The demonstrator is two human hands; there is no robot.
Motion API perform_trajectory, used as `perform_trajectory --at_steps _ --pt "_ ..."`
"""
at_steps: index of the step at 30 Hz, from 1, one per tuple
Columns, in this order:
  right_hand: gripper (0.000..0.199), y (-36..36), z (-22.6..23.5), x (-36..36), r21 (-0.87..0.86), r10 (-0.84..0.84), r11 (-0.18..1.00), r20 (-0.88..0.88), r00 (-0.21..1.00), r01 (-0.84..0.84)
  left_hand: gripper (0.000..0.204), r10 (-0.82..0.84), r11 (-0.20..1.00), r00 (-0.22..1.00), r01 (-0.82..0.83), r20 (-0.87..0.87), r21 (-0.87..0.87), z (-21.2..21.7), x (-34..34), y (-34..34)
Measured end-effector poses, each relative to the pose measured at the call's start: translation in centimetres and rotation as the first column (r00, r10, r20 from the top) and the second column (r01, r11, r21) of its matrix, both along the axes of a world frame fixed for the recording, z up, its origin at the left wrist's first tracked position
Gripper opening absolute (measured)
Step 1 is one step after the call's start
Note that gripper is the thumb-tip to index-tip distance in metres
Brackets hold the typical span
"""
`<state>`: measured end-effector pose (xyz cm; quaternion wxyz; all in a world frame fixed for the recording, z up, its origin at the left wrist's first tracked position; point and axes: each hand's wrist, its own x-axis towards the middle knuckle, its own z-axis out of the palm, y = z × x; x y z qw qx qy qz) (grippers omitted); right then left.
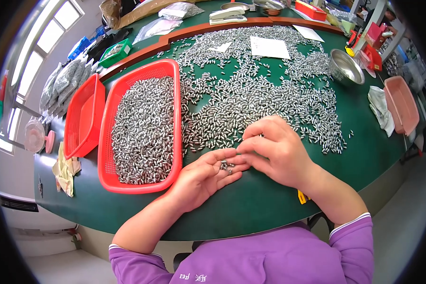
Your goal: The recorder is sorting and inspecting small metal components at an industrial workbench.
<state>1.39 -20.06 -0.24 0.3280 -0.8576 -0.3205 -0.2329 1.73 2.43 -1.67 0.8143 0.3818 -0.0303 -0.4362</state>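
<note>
Head view: left hand (197, 183) turned palm up, fingers extended and unclenched, several small silver-grey metal pieces (226, 166) resting on its fingers. Right hand (280, 154) bends in from the right, thumb and fsingers drawn together by the left fingertips; cannot tell whether it grips a piece. Resting pieces lie just left of the right fingertips and nearer the body; long axes too small to read. Beyond both hands, loose silver bullet-shaped metal parts (265, 102) spread across the smooth dark-green counter (374, 149). Left hand is nearer the filled red perforated plastic basket (177, 113).
</note>
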Motion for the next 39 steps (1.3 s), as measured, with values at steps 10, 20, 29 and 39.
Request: perform_trajectory --at_steps 10,20,29,39 --pt "0.016 0.8 -1.1 -0.4 0.036 0.099 0.995 -0.145 0.984 -0.095 0.063 -0.042 0.995 0.998 0.037 -0.044 -0.096 -0.4 0.3 0.6" --pt "0.022 0.5 -0.8 -0.4 0.105 0.077 0.993 -0.271 0.96 -0.05 0.065 -0.07 0.991 0.997 0.066 -0.031 -0.115 0.0 0.3 0.4" --pt "0.018 0.9 -0.4 -0.8 0.061 0.172 0.985 -0.174 0.97 -0.163 0.066 -0.07 0.988 0.997 0.063 -0.043 -0.138 -0.5 0.3 0.8" --pt "0.017 1.0 -0.5 -1.2 0.019 0.11 0.994 -0.175 0.978 -0.109 0.069 -0.068 0.989 0.997 0.062 -0.047 -0.132 -0.1 0.2 0.3"
